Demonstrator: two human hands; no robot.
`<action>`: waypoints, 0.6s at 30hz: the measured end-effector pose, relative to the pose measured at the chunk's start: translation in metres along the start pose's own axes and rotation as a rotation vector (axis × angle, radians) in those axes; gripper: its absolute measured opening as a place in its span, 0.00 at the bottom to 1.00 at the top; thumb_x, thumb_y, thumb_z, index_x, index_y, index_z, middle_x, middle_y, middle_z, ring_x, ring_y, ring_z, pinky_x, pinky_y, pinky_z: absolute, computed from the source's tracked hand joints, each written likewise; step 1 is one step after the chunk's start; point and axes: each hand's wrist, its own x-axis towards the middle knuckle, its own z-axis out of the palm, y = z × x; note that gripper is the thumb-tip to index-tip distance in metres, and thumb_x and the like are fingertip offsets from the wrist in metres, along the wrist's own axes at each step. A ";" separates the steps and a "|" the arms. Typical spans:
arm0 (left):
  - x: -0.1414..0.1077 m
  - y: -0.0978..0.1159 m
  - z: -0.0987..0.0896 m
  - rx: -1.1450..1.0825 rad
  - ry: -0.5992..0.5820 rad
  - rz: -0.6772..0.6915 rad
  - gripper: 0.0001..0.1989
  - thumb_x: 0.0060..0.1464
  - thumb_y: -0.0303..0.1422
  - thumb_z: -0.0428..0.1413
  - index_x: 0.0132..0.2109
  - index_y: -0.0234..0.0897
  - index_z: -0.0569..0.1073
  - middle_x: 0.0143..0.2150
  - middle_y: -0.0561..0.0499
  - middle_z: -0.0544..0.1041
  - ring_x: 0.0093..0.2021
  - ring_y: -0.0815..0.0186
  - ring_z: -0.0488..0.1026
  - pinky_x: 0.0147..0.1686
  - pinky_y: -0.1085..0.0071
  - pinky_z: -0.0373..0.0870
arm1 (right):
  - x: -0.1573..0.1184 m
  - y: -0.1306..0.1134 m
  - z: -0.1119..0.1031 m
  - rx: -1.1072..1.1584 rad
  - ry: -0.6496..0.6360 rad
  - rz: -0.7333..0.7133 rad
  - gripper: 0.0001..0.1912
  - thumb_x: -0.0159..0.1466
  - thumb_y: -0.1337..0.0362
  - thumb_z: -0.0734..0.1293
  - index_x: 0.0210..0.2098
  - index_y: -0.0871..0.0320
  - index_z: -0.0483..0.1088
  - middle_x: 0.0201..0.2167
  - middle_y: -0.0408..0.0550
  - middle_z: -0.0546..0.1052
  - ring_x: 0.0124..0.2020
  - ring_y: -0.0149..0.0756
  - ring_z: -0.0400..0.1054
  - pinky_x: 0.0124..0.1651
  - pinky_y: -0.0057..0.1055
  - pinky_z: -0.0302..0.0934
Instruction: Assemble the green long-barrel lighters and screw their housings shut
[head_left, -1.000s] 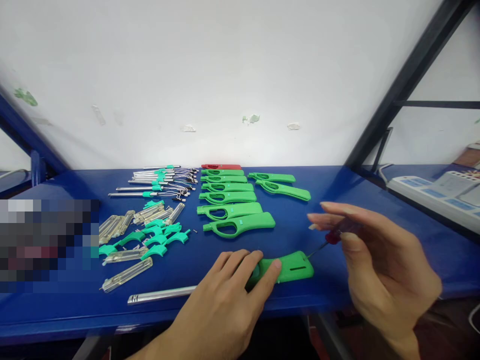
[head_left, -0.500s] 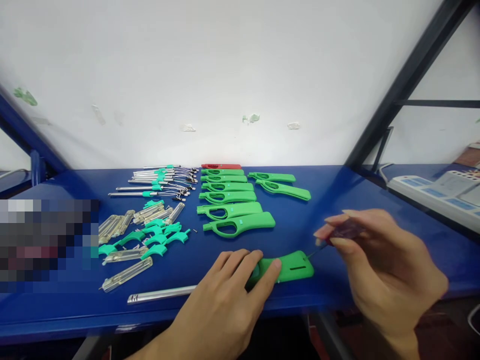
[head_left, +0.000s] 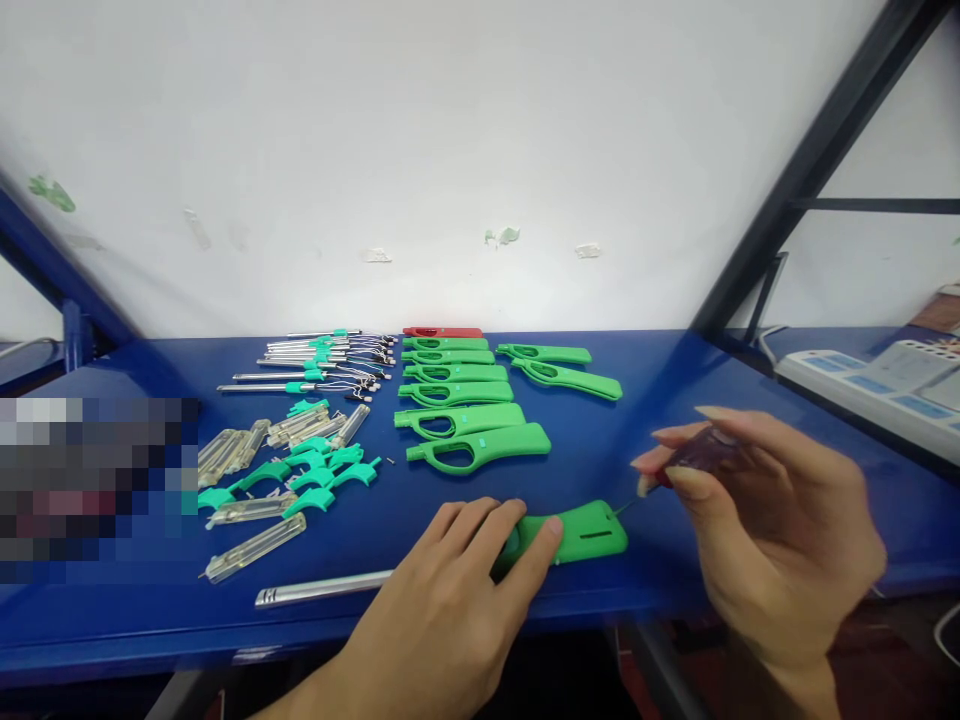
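Near the table's front edge lies a green utility lighter with a long metal tube pointing left. My left hand presses it down and grips its middle, hiding the trigger area. Between the thumb and fingers of my right hand is a screwdriver with a dark, see-through handle. Its thin shaft slants down left, and the tip meets the upper right end of the lighter's handle. Whether the tip sits on a screw is too small to tell.
Behind lie several green handle shells and one red shell. To the left are metal tubes with wires, clear fuel tanks and teal triggers. A white panel-like object stands at right.
The screwdriver's handle has turned slightly in my right hand, whose fingers have shifted and opened a little around it. My left hand and the lighter have stayed in place.
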 end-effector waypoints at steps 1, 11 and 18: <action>0.000 0.000 0.000 0.001 0.002 0.000 0.26 0.67 0.20 0.51 0.70 0.32 0.70 0.60 0.35 0.80 0.55 0.44 0.80 0.48 0.45 0.84 | 0.002 0.001 0.000 -0.008 0.006 -0.003 0.26 0.66 0.73 0.75 0.60 0.44 0.78 0.40 0.45 0.80 0.34 0.40 0.76 0.31 0.40 0.75; -0.001 0.001 0.001 0.006 -0.002 0.000 0.26 0.67 0.20 0.51 0.70 0.32 0.70 0.60 0.35 0.80 0.56 0.44 0.80 0.48 0.45 0.84 | -0.004 -0.002 -0.003 0.024 -0.106 0.011 0.26 0.71 0.73 0.69 0.65 0.47 0.75 0.44 0.46 0.85 0.37 0.42 0.82 0.35 0.40 0.78; 0.000 0.001 0.000 0.009 -0.010 -0.002 0.27 0.67 0.20 0.51 0.71 0.33 0.68 0.61 0.35 0.79 0.56 0.44 0.80 0.49 0.45 0.84 | 0.001 0.001 -0.003 -0.027 -0.026 -0.044 0.25 0.65 0.71 0.77 0.59 0.43 0.79 0.39 0.43 0.82 0.32 0.39 0.75 0.32 0.41 0.73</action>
